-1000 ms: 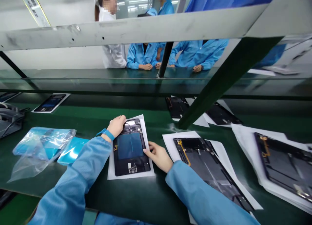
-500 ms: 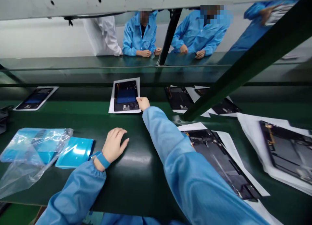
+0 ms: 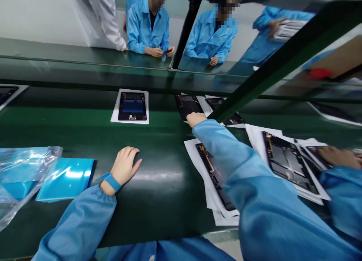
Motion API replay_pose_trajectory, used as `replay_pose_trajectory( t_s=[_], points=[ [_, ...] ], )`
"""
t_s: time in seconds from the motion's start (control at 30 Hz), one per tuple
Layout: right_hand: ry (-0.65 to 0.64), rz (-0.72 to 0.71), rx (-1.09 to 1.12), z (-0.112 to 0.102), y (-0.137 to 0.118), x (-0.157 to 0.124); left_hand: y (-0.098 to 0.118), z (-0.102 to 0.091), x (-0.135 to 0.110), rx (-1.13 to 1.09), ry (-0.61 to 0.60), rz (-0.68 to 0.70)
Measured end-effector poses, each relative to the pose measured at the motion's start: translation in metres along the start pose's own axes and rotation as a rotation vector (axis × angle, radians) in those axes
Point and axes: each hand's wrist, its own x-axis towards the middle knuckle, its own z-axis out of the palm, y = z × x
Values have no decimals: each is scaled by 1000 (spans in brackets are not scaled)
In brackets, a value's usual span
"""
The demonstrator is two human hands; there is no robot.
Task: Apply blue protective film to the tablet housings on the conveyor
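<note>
My right hand [image 3: 196, 119] is stretched out to a dark tablet housing [image 3: 187, 103] on a white sheet at the back of the bench. Its fingers are closed at the near edge of that housing, and the fingertips are partly hidden. My left hand [image 3: 125, 164] rests on the green bench with loosely curved fingers and holds nothing. Farther back lies a tablet housing with a blue panel [image 3: 132, 106], flat on white paper. Under my right forearm, another tablet housing [image 3: 210, 170] lies on several paper sheets, partly covered by my sleeve.
Blue film sheets [image 3: 68, 178] and a clear plastic bag [image 3: 25, 178] lie left of my left hand. A green slanted post [image 3: 263, 70] crosses above the bench on the right. More housings [image 3: 288, 161] lie there, near a co-worker's hand [image 3: 339, 156]. Other people stand opposite.
My right hand has let go of the blue-panelled housing and moved right to another housing. My left hand stays on the bench. The view has turned right, and a co-worker's hand shows at the right.
</note>
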Motion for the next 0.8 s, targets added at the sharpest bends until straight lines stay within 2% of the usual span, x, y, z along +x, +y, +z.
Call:
replay_pose_trajectory(
  t_s=[0.23,0.33,0.43,0.53,0.67,0.73,0.8],
  points=[
    [70,-147,-60,3,-3,9,2,-6,3,-195,4,-83],
    [176,-157,-39,-1,-9,4,9,-15,5,-344,6,-157],
    [319,-161,6,-9,-24,-11,23,-19,19,-557,6,-283],
    [446,-219,70,-17,-50,-43,40,-16,48,-838,-16,-457],
    [552,-413,166,-14,-84,-115,53,-9,86,-1208,-41,-637],
    [577,-525,214,-7,-96,-153,56,-10,90,-1334,-50,-678],
    [580,-626,260,3,-105,-186,57,-11,81,-1410,-45,-693]
  ],
)
